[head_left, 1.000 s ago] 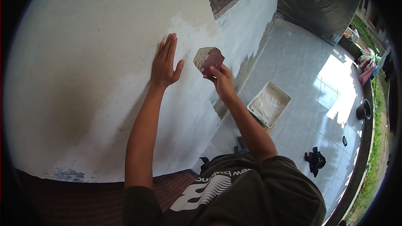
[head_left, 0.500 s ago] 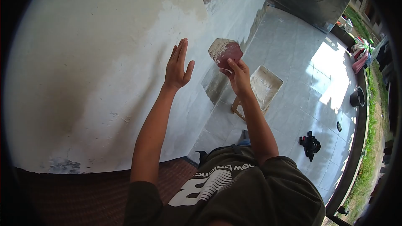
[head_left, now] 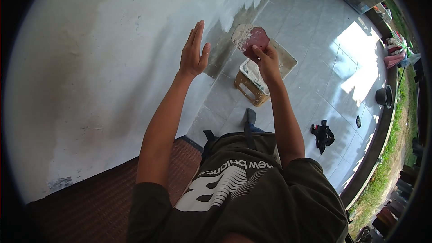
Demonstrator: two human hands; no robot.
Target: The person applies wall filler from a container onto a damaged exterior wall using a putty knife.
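- Holding a flat maroon piece (head_left: 260, 39) in my right hand (head_left: 268, 63), I have that grip clamped on its lower edge, the thumb across the face turned to me and the fingers mostly hidden behind.
- Pale paste coats the left part of the piece (rough and lumpy, with the maroon showing through in spots).
- My left hand (head_left: 193, 58) is raised beside the wall (head_left: 112, 58), its grip open: the fingers lie together, pointing up, and the thumb stands apart from them. I cannot tell whether the hand touches the wall.
- The wall carries uneven pale and brownish patches (and a dark, flaking spot low at the left).
- Beyond my right hand, a tray (head_left: 288, 65) smeared with pale paste sits on a tan stool (head_left: 252, 92); the maroon piece and my hand cover part of it in my view.
- The stool stands on the grey tiled floor (head_left: 297, 31), near the foot of the wall.
- One of my feet (head_left: 251, 116) (in a dark covering) shows just past my dark shirt (head_left: 256, 216).
- To the right on the floor lie a black bundle (head_left: 323, 136) and a small dark object (head_left: 358, 121) (too small to name), with a dark bucket (head_left: 384, 96) near the floor's edge.
- A reddish-brown woven surface (head_left: 173, 166) spreads along the wall at the lower left.
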